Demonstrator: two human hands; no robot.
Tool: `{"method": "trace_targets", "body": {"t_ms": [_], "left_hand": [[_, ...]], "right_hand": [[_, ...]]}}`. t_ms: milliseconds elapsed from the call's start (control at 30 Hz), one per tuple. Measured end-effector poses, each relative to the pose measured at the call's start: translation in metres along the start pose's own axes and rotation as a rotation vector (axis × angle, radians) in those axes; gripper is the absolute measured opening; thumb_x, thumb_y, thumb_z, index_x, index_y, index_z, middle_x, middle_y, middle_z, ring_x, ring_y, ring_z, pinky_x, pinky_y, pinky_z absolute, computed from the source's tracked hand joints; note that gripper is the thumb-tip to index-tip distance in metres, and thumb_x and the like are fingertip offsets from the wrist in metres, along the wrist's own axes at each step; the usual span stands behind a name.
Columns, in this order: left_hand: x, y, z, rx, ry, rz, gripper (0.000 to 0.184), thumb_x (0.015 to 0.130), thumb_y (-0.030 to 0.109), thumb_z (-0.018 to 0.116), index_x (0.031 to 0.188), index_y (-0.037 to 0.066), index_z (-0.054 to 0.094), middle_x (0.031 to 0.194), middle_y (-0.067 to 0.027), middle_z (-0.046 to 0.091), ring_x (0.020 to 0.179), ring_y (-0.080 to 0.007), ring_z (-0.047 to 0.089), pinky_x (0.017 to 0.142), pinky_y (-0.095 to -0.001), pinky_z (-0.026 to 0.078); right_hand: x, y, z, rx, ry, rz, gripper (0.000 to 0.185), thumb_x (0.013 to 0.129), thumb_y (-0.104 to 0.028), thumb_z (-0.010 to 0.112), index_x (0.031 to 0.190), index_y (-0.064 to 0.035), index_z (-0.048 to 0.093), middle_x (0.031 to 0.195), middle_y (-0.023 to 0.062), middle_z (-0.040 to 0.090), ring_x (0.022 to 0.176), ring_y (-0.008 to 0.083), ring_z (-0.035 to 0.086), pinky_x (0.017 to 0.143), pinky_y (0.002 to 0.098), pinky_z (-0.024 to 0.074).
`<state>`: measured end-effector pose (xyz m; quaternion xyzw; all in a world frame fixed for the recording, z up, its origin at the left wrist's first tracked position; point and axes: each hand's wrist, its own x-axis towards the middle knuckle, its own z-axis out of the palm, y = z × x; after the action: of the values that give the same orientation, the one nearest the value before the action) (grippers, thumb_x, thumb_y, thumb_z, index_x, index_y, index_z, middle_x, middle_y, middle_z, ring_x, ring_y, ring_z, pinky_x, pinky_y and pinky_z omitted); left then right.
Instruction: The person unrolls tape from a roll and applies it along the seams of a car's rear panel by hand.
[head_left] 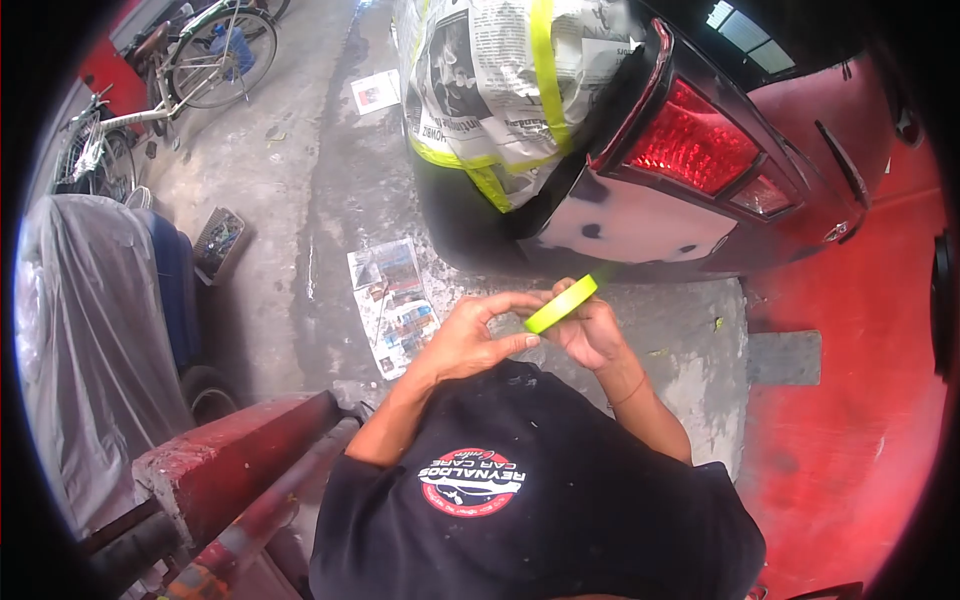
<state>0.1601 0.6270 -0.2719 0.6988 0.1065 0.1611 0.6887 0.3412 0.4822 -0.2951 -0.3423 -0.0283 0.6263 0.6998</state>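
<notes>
A bright yellow-green roll of masking tape (562, 305) is held up on edge before my chest. My right hand (590, 335) is closed around its far side, with the fingers partly hidden behind the roll. From the other side, my left hand (475, 335) grips it with thumb and index finger at the lower left edge. Just beyond the hands is the car's rear corner, where a pale sanded patch (630, 225) with dark spots lies under the red tail light (690, 140). Newspaper (490, 75) fixed with the same coloured tape covers part of the car.
Newspaper sheets (390, 305) lie on the concrete floor beside the car. At left are a draped grey cover (95, 350), a small basket (220, 243) and bicycles (215, 60). A red beam (240, 450) is at lower left, and the floor at right is red (840, 420).
</notes>
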Motion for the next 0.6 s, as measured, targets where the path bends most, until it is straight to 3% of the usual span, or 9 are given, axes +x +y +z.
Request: {"method": "trace_targets", "body": {"t_ms": [67, 200, 267, 333, 367, 400, 433, 500, 600], "left_hand": [[0.0, -0.004, 0.004, -0.067, -0.049, 0.004, 0.045, 0.082, 0.012, 0.083, 0.123, 0.0, 0.068, 0.118, -0.0118, 0.073, 0.11, -0.0197, 0.068, 0.1, -0.0342, 0.05], [0.0, -0.006, 0.013, -0.041, 0.021, -0.012, 0.045, 0.084, 0.013, 0.082, 0.124, 0.0, 0.068, 0.115, -0.0133, 0.074, 0.105, -0.0197, 0.069, 0.098, -0.0331, 0.051], [0.002, -0.002, 0.012, 0.018, 0.007, -0.048, 0.046, 0.085, 0.012, 0.081, 0.127, -0.001, 0.067, 0.115, -0.0125, 0.074, 0.104, -0.0185, 0.068, 0.097, -0.0326, 0.051], [0.003, -0.001, 0.013, 0.077, -0.003, -0.088, 0.046, 0.087, 0.012, 0.079, 0.129, -0.002, 0.066, 0.114, -0.0116, 0.074, 0.103, -0.0172, 0.068, 0.096, -0.0321, 0.051], [0.003, -0.004, 0.015, -0.195, 0.021, -0.195, 0.045, 0.091, 0.012, 0.076, 0.131, -0.003, 0.064, 0.114, -0.0111, 0.074, 0.103, -0.0161, 0.067, 0.095, -0.032, 0.052], [0.003, -0.008, 0.017, -0.467, 0.044, -0.301, 0.044, 0.094, 0.013, 0.073, 0.133, -0.005, 0.062, 0.114, -0.0106, 0.073, 0.103, -0.015, 0.067, 0.094, -0.0318, 0.052], [0.004, -0.014, 0.015, -0.431, 0.007, -0.228, 0.044, 0.104, 0.021, 0.061, 0.139, -0.005, 0.056, 0.112, -0.0064, 0.071, 0.097, -0.0103, 0.064, 0.088, -0.0275, 0.053], [0.005, -0.019, 0.02, -0.485, -0.006, -0.172, 0.044, 0.106, 0.023, 0.057, 0.14, -0.005, 0.055, 0.114, -0.0067, 0.071, 0.1, -0.0103, 0.063, 0.091, -0.0272, 0.052], [0.003, -0.021, 0.029, -0.573, -0.023, -0.093, 0.048, 0.11, 0.029, 0.046, 0.145, -0.004, 0.05, 0.12, -0.0087, 0.069, 0.106, -0.0116, 0.063, 0.097, -0.0275, 0.049]], "right_hand": [[0.003, 0.004, -0.003, 0.139, -0.142, 0.047, 0.027, 0.094, 0.002, 0.052, 0.12, -0.0027, 0.057, 0.125, 0.0219, 0.064, 0.118, 0.0383, 0.063, 0.102, 0.0502, 0.0523], [0.004, 0.011, -0.01, -0.002, 0.041, 0.085, 0.035, 0.094, 0.0, 0.054, 0.127, -0.0106, 0.057, 0.127, 0.0206, 0.064, 0.115, 0.0372, 0.065, 0.1, 0.0476, 0.0527], [0.002, 0.012, 0.005, -1.194, 0.282, -0.487, 0.035, 0.096, 0.0, 0.054, 0.13, -0.0089, 0.058, 0.13, 0.018, 0.063, 0.114, 0.0345, 0.066, 0.094, 0.0434, 0.0547], [-0.008, -0.002, 0.03, -1.396, 0.225, -0.666, 0.032, 0.097, -0.001, 0.055, 0.128, -0.007, 0.059, 0.126, 0.0179, 0.066, 0.109, 0.0342, 0.068, 0.089, 0.0413, 0.0556], [-0.009, -0.008, 0.037, -1.595, 0.16, -0.851, 0.029, 0.098, -0.002, 0.055, 0.127, -0.005, 0.06, 0.121, 0.0179, 0.068, 0.104, 0.0339, 0.07, 0.083, 0.0393, 0.0566], [-0.009, -0.01, 0.038, -1.593, 0.162, -0.849, 0.029, 0.098, -0.002, 0.055, 0.127, -0.005, 0.06, 0.121, 0.0179, 0.068, 0.104, 0.0339, 0.07, 0.083, 0.0393, 0.0566], [-0.009, -0.01, 0.038, -1.606, 0.223, -0.753, 0.026, 0.099, -0.004, 0.056, 0.124, -0.0047, 0.062, 0.114, 0.0189, 0.069, 0.098, 0.035, 0.071, 0.078, 0.0393, 0.0562], [-0.004, -0.009, 0.04, -1.576, 0.322, -0.689, 0.024, 0.099, -0.007, 0.058, 0.123, -0.0046, 0.062, 0.094, 0.021, 0.071, 0.083, 0.038, 0.072, 0.071, 0.0405, 0.054], [0.002, -0.007, 0.026, -1.586, 0.359, -0.632, 0.025, 0.099, -0.009, 0.058, 0.123, -0.0043, 0.063, 0.09, 0.0216, 0.07, 0.08, 0.0376, 0.071, 0.069, 0.0405, 0.0533]]}}
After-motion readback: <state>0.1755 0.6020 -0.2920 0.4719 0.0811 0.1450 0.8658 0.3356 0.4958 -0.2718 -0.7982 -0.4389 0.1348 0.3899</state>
